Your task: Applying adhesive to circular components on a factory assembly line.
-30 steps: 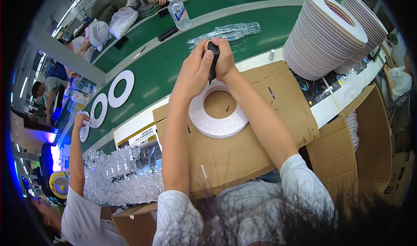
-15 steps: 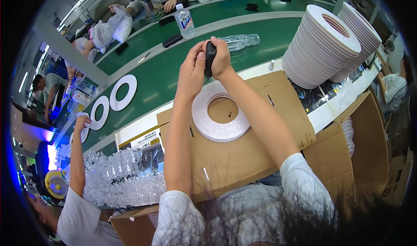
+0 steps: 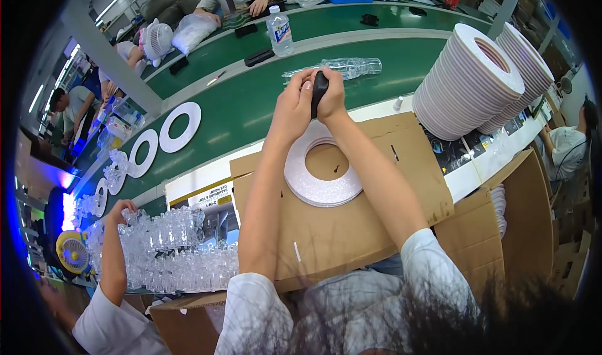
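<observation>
Both hands (image 3: 311, 98) around a small black object (image 3: 318, 92) — mostly hidden.

A green table (image 3: 263, 98) runs across. On it: a water bottle (image 3: 279, 30), a clear empty bottle (image 3: 351, 67) lying flat, 3 white rings (image 3: 180, 126) (leftward). 2 ring stacks (image 3: 467, 82) rise at its right end.

Matt cardboard (image 3: 370, 229), perhaps foam ring (image 3: 316, 189)

both hands (image 3: 311, 99) lifted higher, black piece (image 3: 318, 92) raised off white ring (image 3: 322, 173)
</observation>
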### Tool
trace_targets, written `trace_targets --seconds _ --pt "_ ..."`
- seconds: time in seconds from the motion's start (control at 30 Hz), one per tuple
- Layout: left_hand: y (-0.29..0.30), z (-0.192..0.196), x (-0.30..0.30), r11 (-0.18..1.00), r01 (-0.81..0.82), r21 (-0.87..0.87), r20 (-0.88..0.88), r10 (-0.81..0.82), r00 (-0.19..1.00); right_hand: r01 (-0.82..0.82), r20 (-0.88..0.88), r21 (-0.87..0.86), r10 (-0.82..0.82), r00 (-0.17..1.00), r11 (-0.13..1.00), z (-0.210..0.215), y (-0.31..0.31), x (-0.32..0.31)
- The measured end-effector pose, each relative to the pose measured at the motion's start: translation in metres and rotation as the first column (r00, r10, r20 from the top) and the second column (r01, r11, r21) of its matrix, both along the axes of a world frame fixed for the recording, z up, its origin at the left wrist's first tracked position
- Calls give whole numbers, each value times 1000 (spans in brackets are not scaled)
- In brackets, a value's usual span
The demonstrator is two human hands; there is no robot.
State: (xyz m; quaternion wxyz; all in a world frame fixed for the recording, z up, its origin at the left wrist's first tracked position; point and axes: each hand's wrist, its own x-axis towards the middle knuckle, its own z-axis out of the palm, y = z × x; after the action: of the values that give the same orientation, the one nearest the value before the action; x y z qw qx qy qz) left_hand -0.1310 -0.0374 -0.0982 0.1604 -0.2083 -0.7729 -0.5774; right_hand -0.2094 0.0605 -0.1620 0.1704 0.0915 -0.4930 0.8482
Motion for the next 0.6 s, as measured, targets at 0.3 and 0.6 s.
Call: trace_targets --seconds 0.3,0.6 --pt "-12 5 4 999 -30 20 74 29 997 -272 -12 -221 276 961 937 21 -13 27" --pt "-12 5 2 1000 -5 31 101 1 995 -78 113 -199 102 988 977 -20 -27 -5"
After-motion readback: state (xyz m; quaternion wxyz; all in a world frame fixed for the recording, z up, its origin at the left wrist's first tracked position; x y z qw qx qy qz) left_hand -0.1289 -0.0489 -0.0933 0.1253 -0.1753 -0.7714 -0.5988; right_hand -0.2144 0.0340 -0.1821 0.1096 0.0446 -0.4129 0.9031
